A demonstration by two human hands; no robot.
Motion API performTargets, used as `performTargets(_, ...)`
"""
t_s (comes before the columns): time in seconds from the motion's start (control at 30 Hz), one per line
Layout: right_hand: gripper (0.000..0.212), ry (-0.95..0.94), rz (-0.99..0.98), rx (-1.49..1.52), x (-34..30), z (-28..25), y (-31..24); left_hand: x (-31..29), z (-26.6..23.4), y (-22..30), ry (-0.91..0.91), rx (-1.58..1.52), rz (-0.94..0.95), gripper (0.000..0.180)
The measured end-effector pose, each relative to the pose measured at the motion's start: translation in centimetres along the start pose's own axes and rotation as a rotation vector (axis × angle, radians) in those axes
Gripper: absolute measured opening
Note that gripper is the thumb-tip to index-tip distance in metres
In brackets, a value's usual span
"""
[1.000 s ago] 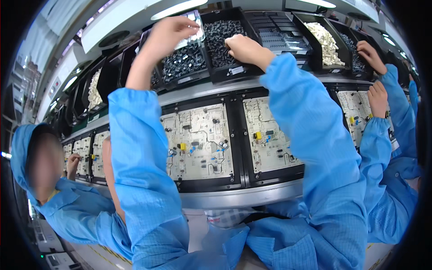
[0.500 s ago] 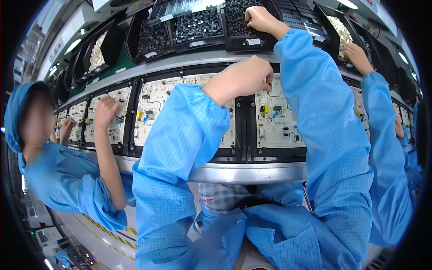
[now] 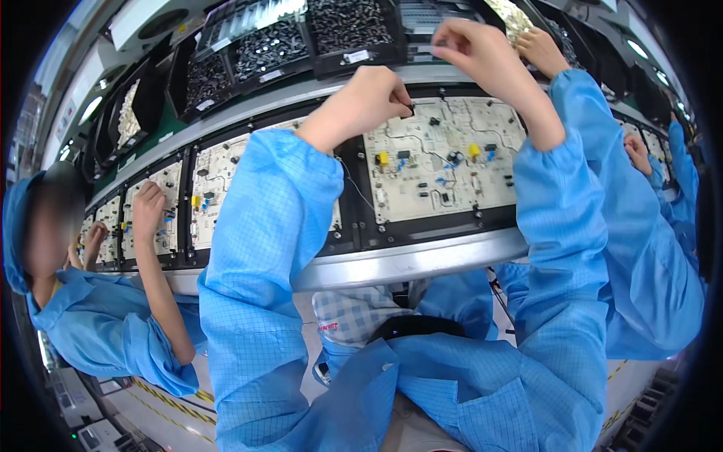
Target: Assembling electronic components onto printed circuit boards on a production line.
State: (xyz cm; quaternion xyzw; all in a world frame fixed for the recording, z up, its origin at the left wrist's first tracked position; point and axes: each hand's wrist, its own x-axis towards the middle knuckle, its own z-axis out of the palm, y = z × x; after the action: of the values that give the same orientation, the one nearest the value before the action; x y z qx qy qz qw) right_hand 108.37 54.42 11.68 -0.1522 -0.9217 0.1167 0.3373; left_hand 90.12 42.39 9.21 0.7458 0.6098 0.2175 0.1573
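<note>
My left hand [image 3: 360,105] is over the top left of a pale circuit board [image 3: 422,188], its fingers pinched on a small black electronic component [image 3: 407,111]. Yellow, blue and black parts stand on this board, which sits in a black frame [image 3: 354,230]. Farther right, my right hand [image 3: 486,60] is raised above the board's far edge, close to the parts bins. Its fingers are curled, with the thumb near the index finger; whatever they may hold is too small or hidden to make out.
Black bins of dark parts [image 3: 350,26] line the far side behind a metal rail. More framed boards [image 3: 215,181] run along the line on the left. A co-worker's hand [image 3: 149,203] is over one there; another person's hand [image 3: 542,49] reaches into a bin of white parts [image 3: 512,16] at right.
My right hand has come out of the bin of black parts and moved right and nearer. The view has shifted right; my left hand still pinches over the board.
</note>
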Motion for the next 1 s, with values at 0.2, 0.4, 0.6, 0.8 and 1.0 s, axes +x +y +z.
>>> performTargets(0.2, 0.012, 0.165, 0.237, 0.066, -8.9, -0.4, 5.1, 1.9, 3.3, 4.6, -0.024, -0.127, 0.103, 0.019)
performTargets(0.4, 0.014, 0.266, 0.204, 0.012, -9.3, -0.5, 5.3, 5.1, 7.4, 5.8, -0.046, -0.099, 0.102, 0.015)
performTargets(0.6, 0.015, 0.315, 0.148, -0.048, -9.7, -0.7, 5.8, 6.8, 8.7, 5.4, -0.078, 0.09, 0.105, 0.016)
performTargets(0.8, 0.015, 0.345, 0.142, -0.094, -9.9, -0.9, 6.1, 7.3, 9.3, 5.3, -0.085, 0.086, 0.019, 0.015)
performTargets(1.0, 0.013, 0.312, 0.16, -0.117, -10.0, -0.9, 6.1, 7.1, 9.4, 5.3, -0.076, 0.077, -0.001, 0.012)
